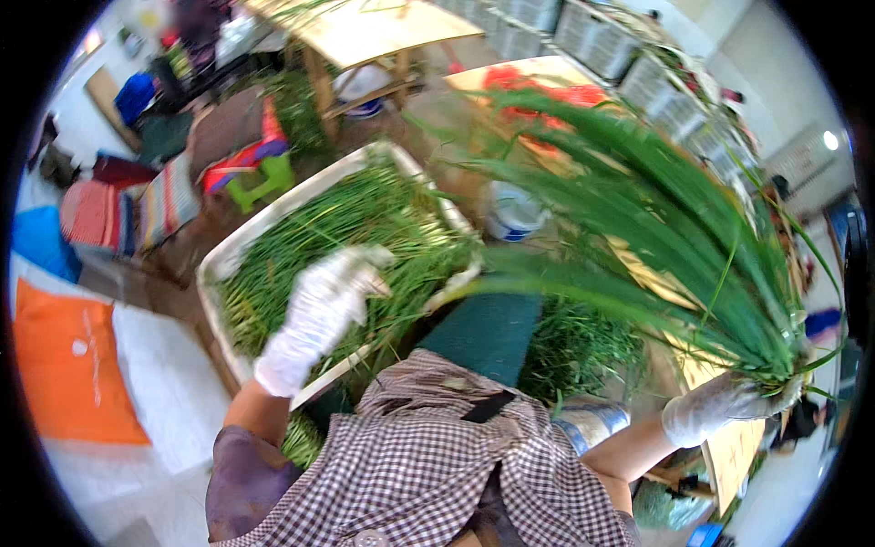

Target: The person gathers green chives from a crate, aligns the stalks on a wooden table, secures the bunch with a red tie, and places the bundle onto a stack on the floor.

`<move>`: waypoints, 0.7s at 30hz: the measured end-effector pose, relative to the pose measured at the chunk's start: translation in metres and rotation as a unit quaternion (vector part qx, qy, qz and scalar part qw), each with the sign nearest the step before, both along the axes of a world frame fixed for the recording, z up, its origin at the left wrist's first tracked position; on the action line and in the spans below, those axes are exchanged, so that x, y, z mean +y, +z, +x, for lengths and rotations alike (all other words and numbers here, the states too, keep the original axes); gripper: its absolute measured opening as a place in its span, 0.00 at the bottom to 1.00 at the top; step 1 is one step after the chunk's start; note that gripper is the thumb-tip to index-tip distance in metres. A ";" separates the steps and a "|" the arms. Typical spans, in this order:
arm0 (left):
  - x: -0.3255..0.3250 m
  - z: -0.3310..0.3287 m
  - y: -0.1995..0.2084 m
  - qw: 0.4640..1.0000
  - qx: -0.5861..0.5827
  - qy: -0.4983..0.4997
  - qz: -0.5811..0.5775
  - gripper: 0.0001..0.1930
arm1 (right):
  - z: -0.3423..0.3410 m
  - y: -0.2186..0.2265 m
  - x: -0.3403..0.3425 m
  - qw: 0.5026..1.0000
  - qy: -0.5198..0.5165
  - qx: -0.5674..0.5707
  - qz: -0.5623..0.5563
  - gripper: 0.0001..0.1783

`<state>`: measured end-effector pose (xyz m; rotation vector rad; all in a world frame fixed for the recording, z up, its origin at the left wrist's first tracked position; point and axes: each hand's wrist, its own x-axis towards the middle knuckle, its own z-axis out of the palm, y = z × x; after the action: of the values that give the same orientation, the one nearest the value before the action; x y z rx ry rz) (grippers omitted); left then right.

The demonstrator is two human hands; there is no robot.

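My right hand [734, 410], in a white glove, is held out at the far right. Its fingers are wrapped round the base of a large bunch of long green leaves [638, 210], whose blades fan out to the upper left and are blurred. A white glove also covers my left hand [333, 292]. It hovers over a white rectangular tub [211, 273], fingers loosely apart and somewhat blurred, with nothing seen in them. Cut green stalks [310, 228] fill the tub, laid mostly side by side, pale ends toward the edges.
Loose greens [583, 351] lie in a heap right of my lap. A white bucket [515, 211] stands beyond the tub. Past it are a wooden table [374, 32] and another tabletop with red ties [519, 87]. Cloth-covered seats [159, 205] and an orange-and-white sack [73, 365] are at left.
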<state>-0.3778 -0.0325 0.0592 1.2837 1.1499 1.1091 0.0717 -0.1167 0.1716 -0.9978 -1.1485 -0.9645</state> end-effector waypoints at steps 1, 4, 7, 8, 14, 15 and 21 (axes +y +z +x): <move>-0.004 0.030 0.003 0.990 0.051 -0.115 -0.064 0.13 | 0.030 0.023 -0.023 0.911 0.390 0.125 0.048 0.22; -0.009 0.123 -0.011 0.875 0.201 -0.408 0.164 0.23 | 0.028 0.084 -0.061 0.763 0.601 0.189 0.145 0.17; -0.010 0.194 -0.006 0.809 0.284 -0.384 0.343 0.35 | -0.014 0.105 -0.056 0.869 0.426 0.166 0.192 0.12; -0.009 0.213 -0.005 0.823 0.242 -0.344 0.383 0.33 | -0.020 0.098 -0.053 0.891 0.379 0.169 0.185 0.12; -0.007 0.269 -0.027 0.780 0.261 -0.487 0.295 0.27 | -0.010 -0.082 0.013 0.895 0.314 0.303 -0.094 0.02; -0.007 0.264 -0.036 0.772 0.272 -0.514 0.254 0.27 | -0.012 -0.121 0.025 0.875 0.348 0.306 -0.143 0.03; 0.032 0.232 -0.069 0.816 0.244 -0.508 0.126 0.23 | 0.010 -0.209 0.007 0.857 0.169 0.388 -0.294 0.20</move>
<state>-0.1462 -0.0006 -0.0102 2.1010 0.4590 0.1051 0.0815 -0.1095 -0.0377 -1.4271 -0.8652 0.1376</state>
